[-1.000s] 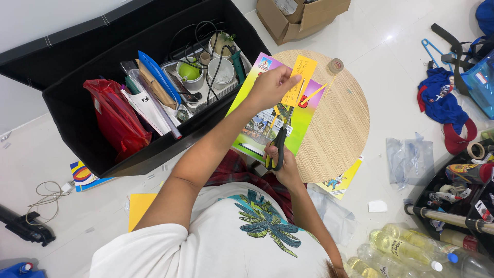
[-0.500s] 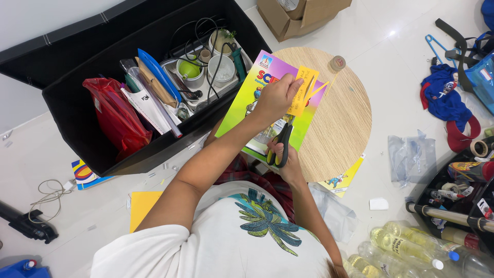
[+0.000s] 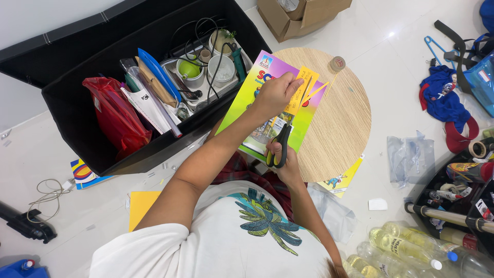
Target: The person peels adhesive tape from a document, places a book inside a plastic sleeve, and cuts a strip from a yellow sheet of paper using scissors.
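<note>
Change: since the earlier frames the left hand has slid the yellow paper a little nearer the body, and the scissors now reach further up under it; the booklet and table lie as before.
Yellow paper: a small yellow paper sheet [image 3: 303,88], partly cut into strips, is held just above the booklet over the near-left part of the round table, one loose strip angling out to the right.
Left hand: the left hand [image 3: 276,94] pinches the yellow paper, fingers closed on its left edge, knuckles up.
Right hand: the right hand [image 3: 284,160] has its fingers curled through the handles of the black-handled scissors [image 3: 280,145], gripping them; the blades point up toward the paper, and whether they are parted I cannot tell.
Booklet: a glossy booklet with a green, yellow and purple cover [image 3: 256,98] lies flat under both hands, overhanging the table's left edge.
Table: a round light wooden table top [image 3: 345,123] carries the booklet; a small roll of tape [image 3: 337,63] sits near its far edge.
Left of it: an open black fabric storage box [image 3: 67,103] holds a red plastic bag [image 3: 114,118], cups, cables and papers.
Far side: a brown cardboard box [image 3: 298,15] stands on the white floor.
Right: a blue cloth [image 3: 443,95] and a clear plastic bag [image 3: 411,157] lie on the floor.
Near right: clear plastic bottles of yellowish liquid [image 3: 406,247] lie together.
</note>
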